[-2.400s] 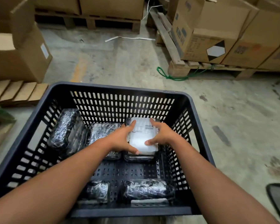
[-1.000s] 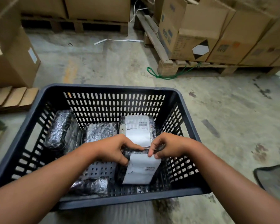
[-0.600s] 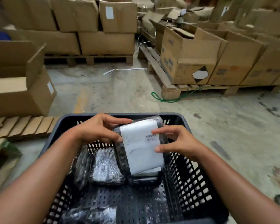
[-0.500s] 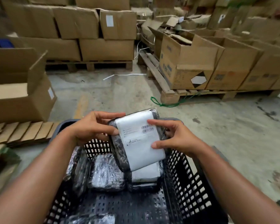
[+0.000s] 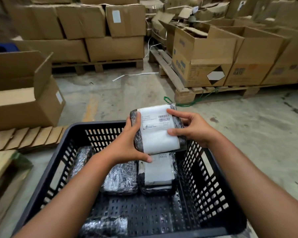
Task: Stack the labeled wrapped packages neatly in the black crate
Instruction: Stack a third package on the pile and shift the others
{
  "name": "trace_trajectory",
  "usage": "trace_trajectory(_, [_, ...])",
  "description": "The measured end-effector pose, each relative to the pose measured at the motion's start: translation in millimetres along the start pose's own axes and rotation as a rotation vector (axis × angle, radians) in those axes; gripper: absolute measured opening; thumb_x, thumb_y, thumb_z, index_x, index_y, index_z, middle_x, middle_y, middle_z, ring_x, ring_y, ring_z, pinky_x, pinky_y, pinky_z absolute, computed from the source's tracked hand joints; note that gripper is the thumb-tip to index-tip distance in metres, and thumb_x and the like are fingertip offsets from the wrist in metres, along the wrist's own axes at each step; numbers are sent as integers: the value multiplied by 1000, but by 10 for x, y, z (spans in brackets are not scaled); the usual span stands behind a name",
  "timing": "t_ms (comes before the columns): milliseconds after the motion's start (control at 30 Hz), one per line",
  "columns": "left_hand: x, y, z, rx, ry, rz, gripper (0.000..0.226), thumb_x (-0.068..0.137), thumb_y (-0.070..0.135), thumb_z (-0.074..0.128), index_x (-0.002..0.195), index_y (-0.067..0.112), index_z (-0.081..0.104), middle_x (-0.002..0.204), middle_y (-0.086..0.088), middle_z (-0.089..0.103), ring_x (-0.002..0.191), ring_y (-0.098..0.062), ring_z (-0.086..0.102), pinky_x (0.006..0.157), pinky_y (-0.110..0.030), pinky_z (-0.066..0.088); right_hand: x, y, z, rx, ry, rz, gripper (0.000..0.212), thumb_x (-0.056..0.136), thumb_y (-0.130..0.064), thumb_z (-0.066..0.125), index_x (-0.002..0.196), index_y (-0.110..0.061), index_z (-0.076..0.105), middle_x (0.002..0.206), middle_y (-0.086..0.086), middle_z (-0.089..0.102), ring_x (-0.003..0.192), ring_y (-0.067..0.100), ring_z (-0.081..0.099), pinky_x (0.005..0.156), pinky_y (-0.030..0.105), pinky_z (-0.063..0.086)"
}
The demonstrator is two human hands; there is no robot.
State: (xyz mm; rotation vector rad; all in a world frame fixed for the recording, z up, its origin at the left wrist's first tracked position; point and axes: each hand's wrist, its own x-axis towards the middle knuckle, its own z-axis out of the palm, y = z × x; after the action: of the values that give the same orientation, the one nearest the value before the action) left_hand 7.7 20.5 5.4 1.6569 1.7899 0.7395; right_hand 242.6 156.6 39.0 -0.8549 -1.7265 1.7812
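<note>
I hold a black wrapped package (image 5: pixel 157 129) with a white label facing me, raised above the far part of the black crate (image 5: pixel 58 162). My left hand (image 5: pixel 126 143) grips its left and lower edge. My right hand (image 5: pixel 191 127) grips its right edge. Directly below it in the crate lies a stack of labeled packages (image 5: pixel 157 172), label up. A shiny black package (image 5: pixel 121 177) lies beside that stack on the left, another (image 5: pixel 81 160) leans on the crate's left wall, and one (image 5: pixel 103 227) lies at the near edge.
Cardboard boxes (image 5: pixel 203 54) sit on wooden pallets to the right and at the back. An open box (image 5: pixel 22 93) and flattened cardboard (image 5: pixel 24 138) lie on the left. A green cord (image 5: pixel 179 103) and a white strap (image 5: pixel 134 75) lie on the concrete floor.
Both hands lifted a labeled package from the crate's near part and raised it above the far right stack; it now sits higher and more level than half a second ago.
</note>
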Motion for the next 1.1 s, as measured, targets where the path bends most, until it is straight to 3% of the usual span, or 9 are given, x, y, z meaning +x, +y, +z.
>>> trace_trajectory(133, [14, -201, 291, 7, 0, -11, 155, 54, 43, 99, 160, 33, -14, 171, 2, -6, 141, 9, -8, 103, 5, -4, 43, 196, 28, -112, -27, 146, 74, 69, 6, 90, 127, -38, 72, 133, 7, 70, 118, 23, 70, 99, 44, 59])
trace_trajectory(167, [7, -249, 355, 2, -13, -30, 156, 54, 43, 99, 160, 29, -15, 171, 0, -3, 145, 5, -4, 105, 4, -1, 48, 235, 42, -183, -52, 171, 77, 72, 7, 90, 131, -37, 70, 137, 3, 66, 120, 21, 68, 103, 42, 57])
trace_trajectory(267, [-19, -358, 512, -31, -79, -97, 158, 51, 49, 97, 160, 27, -16, 172, -4, 0, 155, -15, 8, 121, -23, 12, 44, 348, 102, -413, -131, 228, 89, 74, 1, 91, 147, -36, 57, 146, -6, 52, 125, 17, 59, 110, 34, 48])
trace_trajectory(367, [-46, -443, 600, -4, -129, -159, 159, 49, 52, 95, 161, 28, -15, 172, -3, 2, 156, -20, 13, 125, -33, 17, 36, 489, 157, -482, -173, 273, 95, 77, -3, 90, 154, -38, 48, 154, -5, 43, 133, 18, 47, 109, 29, 39])
trace_trajectory(500, [-50, -512, 683, 46, -183, -211, 159, 51, 48, 97, 160, 30, -17, 172, -10, -5, 158, -28, 4, 127, -49, 16, 31, 708, 223, -594, -194, 330, 101, 81, -9, 88, 159, -42, 34, 168, 1, 28, 151, 28, 33, 123, 41, 27])
trace_trajectory(600, [-33, -562, 729, 7, -199, -229, 160, 51, 46, 99, 160, 29, -17, 172, -8, -7, 158, -26, -2, 128, -48, 10, 27, 822, 249, -621, -192, 377, 104, 84, -11, 86, 163, -38, 24, 170, 3, 26, 151, 29, 32, 120, 38, 27])
trace_trajectory(700, [-6, -621, 740, -26, -206, -234, 160, 50, 50, 98, 160, 31, -16, 172, -5, -9, 158, -22, -4, 123, -35, 1, 52, 858, 222, -650, -182, 403, 105, 84, -15, 86, 164, -36, 20, 171, 2, 23, 154, 29, 27, 123, 45, 25])
trace_trajectory(933, [16, -683, 773, -106, -190, -235, 160, 48, 56, 96, 157, 41, -20, 170, -6, -19, 157, -23, -12, 128, -49, 3, 97, 878, 188, -613, -165, 451, 112, 82, -13, 86, 165, -36, 15, 170, 1, 28, 151, 29, 33, 122, 44, 27])
trace_trajectory(1100, [44, -674, 770, -148, -218, -270, 160, 51, 52, 98, 155, 44, -24, 168, -6, -24, 154, -19, -21, 127, -47, 0, 143, 869, 170, -625, -165, 482, 117, 81, -12, 87, 166, -32, 8, 170, 2, 27, 151, 30, 33, 122, 44, 27])
